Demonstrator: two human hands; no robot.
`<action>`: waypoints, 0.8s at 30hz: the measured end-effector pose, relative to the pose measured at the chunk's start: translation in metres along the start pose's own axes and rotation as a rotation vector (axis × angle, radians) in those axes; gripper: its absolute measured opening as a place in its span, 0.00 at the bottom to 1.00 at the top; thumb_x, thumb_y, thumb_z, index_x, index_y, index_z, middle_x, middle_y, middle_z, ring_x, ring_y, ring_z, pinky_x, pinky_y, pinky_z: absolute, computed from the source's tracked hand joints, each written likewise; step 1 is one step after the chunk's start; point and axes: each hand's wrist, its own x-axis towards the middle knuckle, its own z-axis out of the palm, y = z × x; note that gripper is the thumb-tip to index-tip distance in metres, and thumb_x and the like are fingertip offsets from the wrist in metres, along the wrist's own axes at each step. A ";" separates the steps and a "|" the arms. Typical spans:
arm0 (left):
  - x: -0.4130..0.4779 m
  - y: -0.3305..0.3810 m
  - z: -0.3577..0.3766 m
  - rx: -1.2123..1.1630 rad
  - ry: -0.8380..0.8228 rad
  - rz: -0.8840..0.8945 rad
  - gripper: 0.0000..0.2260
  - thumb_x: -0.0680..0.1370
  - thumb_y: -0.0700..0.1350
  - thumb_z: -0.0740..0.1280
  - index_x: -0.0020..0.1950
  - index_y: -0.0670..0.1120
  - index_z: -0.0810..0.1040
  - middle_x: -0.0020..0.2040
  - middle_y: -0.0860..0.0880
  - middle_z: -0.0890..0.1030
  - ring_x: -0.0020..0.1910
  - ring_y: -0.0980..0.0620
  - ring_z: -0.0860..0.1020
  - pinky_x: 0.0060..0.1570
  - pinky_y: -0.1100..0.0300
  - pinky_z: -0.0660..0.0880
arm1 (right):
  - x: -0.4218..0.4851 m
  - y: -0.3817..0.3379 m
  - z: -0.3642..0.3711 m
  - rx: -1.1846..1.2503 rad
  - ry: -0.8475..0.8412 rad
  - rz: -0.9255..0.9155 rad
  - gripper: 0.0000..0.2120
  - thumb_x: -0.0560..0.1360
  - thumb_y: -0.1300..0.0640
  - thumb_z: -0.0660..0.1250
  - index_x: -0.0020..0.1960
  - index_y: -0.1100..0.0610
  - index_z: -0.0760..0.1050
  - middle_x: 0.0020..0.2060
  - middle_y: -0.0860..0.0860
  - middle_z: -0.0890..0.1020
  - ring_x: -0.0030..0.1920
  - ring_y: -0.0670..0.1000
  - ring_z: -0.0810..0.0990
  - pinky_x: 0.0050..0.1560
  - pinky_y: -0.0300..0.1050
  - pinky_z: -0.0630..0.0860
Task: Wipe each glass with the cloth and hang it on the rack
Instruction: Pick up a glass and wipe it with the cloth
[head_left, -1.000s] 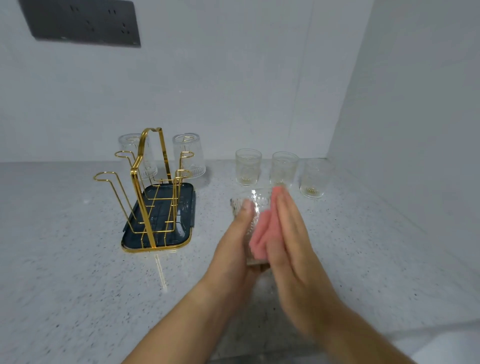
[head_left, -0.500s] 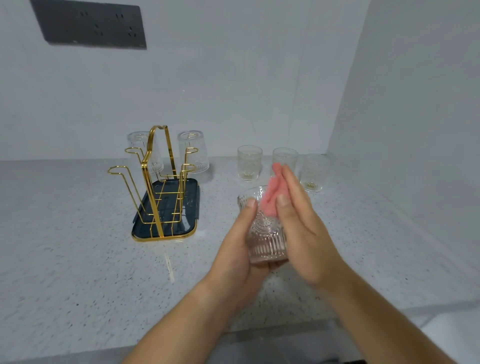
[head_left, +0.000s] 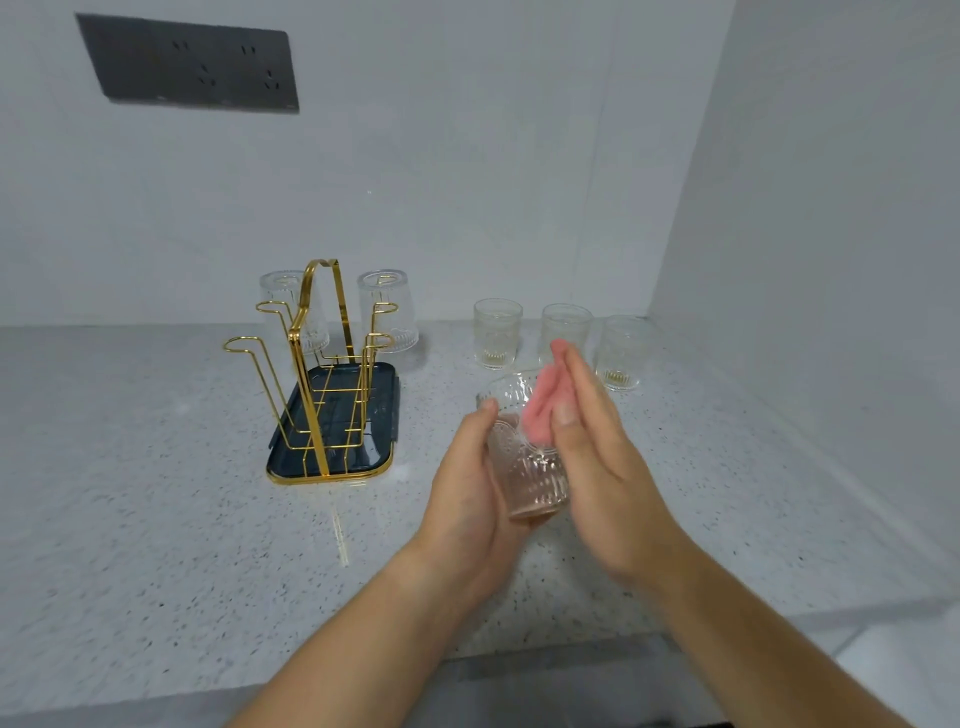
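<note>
My left hand (head_left: 470, 499) grips a patterned clear glass (head_left: 524, 462) from its left side, mouth tilted away from me. My right hand (head_left: 597, 467) presses a pink cloth (head_left: 543, 410) against the glass's rim and right side with flat fingers. The gold wire rack (head_left: 317, 364) stands on a dark tray (head_left: 382, 452) to the left; two glasses (head_left: 387, 312) hang upside down on its far pegs, and its near pegs are bare. Three upright glasses (head_left: 496, 332) stand in a row behind my hands, by the back wall.
A speckled grey countertop (head_left: 156, 519) runs to a front edge near my forearms. White walls close the back and the right side. A dark socket panel (head_left: 192, 65) sits high on the back wall.
The right hand with the cloth has slid from the glass's side up toward its rim. The camera view has shifted slightly; the rack and the other glasses have stayed put.
</note>
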 end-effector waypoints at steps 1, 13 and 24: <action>0.001 0.001 -0.004 -0.004 -0.015 0.018 0.23 0.85 0.61 0.51 0.68 0.52 0.80 0.62 0.52 0.86 0.62 0.54 0.84 0.67 0.48 0.74 | -0.007 0.002 0.004 -0.068 -0.016 -0.068 0.26 0.86 0.44 0.47 0.83 0.42 0.47 0.81 0.31 0.51 0.78 0.29 0.48 0.83 0.47 0.50; -0.001 -0.009 0.001 0.002 -0.042 -0.027 0.22 0.84 0.57 0.55 0.74 0.54 0.77 0.66 0.49 0.84 0.63 0.47 0.82 0.68 0.45 0.72 | 0.003 -0.005 -0.012 0.104 -0.022 0.007 0.20 0.86 0.45 0.48 0.77 0.32 0.57 0.67 0.18 0.67 0.68 0.20 0.62 0.71 0.28 0.58; -0.002 -0.002 -0.008 -0.050 -0.043 -0.050 0.29 0.75 0.59 0.73 0.74 0.48 0.77 0.68 0.44 0.82 0.70 0.42 0.79 0.67 0.44 0.77 | -0.021 0.005 0.004 0.075 -0.066 -0.005 0.25 0.86 0.44 0.49 0.82 0.38 0.50 0.78 0.27 0.56 0.76 0.27 0.54 0.79 0.34 0.53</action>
